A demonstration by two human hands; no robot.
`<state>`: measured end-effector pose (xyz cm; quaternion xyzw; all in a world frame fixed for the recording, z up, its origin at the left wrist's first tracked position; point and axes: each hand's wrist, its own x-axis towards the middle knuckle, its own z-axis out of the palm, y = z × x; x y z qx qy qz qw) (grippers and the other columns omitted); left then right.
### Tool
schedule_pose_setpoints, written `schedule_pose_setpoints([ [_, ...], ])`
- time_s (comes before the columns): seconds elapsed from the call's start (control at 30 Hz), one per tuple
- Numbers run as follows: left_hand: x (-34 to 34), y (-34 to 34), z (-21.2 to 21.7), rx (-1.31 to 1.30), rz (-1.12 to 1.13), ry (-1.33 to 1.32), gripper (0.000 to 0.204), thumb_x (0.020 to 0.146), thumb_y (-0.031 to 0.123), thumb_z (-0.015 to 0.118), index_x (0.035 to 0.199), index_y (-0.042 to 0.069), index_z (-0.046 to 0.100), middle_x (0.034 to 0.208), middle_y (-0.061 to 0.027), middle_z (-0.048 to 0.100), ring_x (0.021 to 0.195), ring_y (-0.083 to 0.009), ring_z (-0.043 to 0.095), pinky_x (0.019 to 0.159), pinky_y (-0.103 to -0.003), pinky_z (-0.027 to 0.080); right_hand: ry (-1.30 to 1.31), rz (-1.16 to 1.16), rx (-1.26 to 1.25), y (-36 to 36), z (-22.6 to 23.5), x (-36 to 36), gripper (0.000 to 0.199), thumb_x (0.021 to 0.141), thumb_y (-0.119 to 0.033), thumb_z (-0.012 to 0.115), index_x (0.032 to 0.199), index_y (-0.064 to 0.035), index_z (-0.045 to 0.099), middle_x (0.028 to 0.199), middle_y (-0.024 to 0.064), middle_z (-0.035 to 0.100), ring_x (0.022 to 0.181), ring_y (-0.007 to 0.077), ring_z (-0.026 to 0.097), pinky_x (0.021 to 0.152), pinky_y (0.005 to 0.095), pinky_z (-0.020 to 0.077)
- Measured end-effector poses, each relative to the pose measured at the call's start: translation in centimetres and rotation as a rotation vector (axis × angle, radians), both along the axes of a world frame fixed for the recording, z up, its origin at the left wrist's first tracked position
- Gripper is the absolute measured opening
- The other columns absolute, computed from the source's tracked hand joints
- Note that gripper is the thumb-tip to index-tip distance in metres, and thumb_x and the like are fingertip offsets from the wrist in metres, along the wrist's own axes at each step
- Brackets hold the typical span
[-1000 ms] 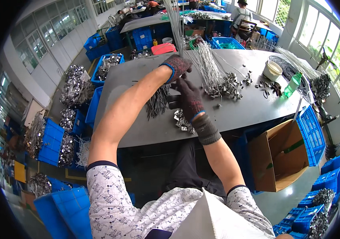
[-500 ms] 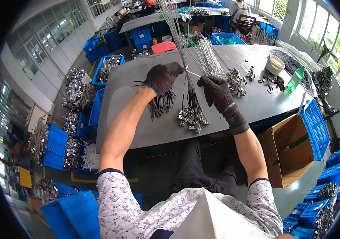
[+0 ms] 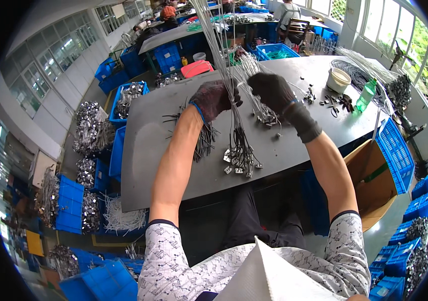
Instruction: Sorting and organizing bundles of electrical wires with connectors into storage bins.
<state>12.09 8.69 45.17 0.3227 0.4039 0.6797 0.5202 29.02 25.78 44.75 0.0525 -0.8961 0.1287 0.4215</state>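
My left hand (image 3: pixel 216 99), in a dark glove, is closed round a bundle of thin grey cables (image 3: pixel 215 47) held upright over the table. Black sleeves and metal clips (image 3: pixel 241 163) at the bundle's lower end hang fanned out near the table's front edge. My right hand (image 3: pixel 273 93), also gloved, is raised just right of the bundle with its fingers curled. What it holds, if anything, is hidden. Behind it a second cable bundle (image 3: pixel 249 65) lies on the table, its metal ends partly covered by the hand. Loose black strips (image 3: pixel 205 143) lie beneath my left wrist.
The grey table (image 3: pixel 148 165) carries a white tub (image 3: pixel 339 80), a green bottle (image 3: pixel 366 95), small black parts (image 3: pixel 344 103) and more cables at the right. A cardboard box (image 3: pixel 374 175) and blue crate (image 3: pixel 395 155) stand at the right edge. Filled blue crates (image 3: pixel 118 150) line the left.
The white strand stretched between my hands earlier no longer shows. My right hand has moved up, and my left hand has closed round the bundle slightly lower. The whole view has shifted a little.
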Motion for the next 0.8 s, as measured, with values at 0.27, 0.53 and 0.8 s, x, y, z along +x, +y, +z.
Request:
schedule_pose_setpoints([
  [0.27,0.1,1.2,0.6,-0.054,0.079,0.149,0.015,0.094,0.022,0.066,0.101,0.008,0.068,0.085,-0.0034,0.066,0.07,-0.0178,0.063,0.079,-0.045,0.059,0.226,-0.043,-0.2,-1.1,1.9,-3.9,0.029,0.098,-0.027,0.061,0.115,-0.0042,0.069,0.096,0.0126,0.074,0.079,0.0239,0.073,0.066,0.0351,0.0557],
  [0.53,-0.2,0.1,0.6,-0.029,0.15,0.137,0.011,0.094,0.018,0.063,0.092,0.007,0.064,0.08,-0.0035,0.062,0.07,-0.0182,0.061,0.077,-0.046,0.059,-0.344,0.275,-1.06,-4.9,1.3,-1.3,0.03,0.099,-0.027,0.058,0.112,-0.0012,0.065,0.078,0.0069,0.069,0.06,0.011,0.061,0.049,0.0259,0.0476],
  [0.8,-0.9,-0.8,2.2,-0.09,0.011,0.202,0.013,0.084,0.014,0.077,0.091,0.006,0.07,0.083,-0.0053,0.069,0.075,-0.0209,0.067,0.072,-0.033,0.056,-0.142,0.18,-0.881,-7.8,2.5,0.4,0.033,0.093,-0.032,0.068,0.098,0.0002,0.071,0.076,0.0078,0.067,0.058,0.0118,0.061,0.049,0.0265,0.0491],
])
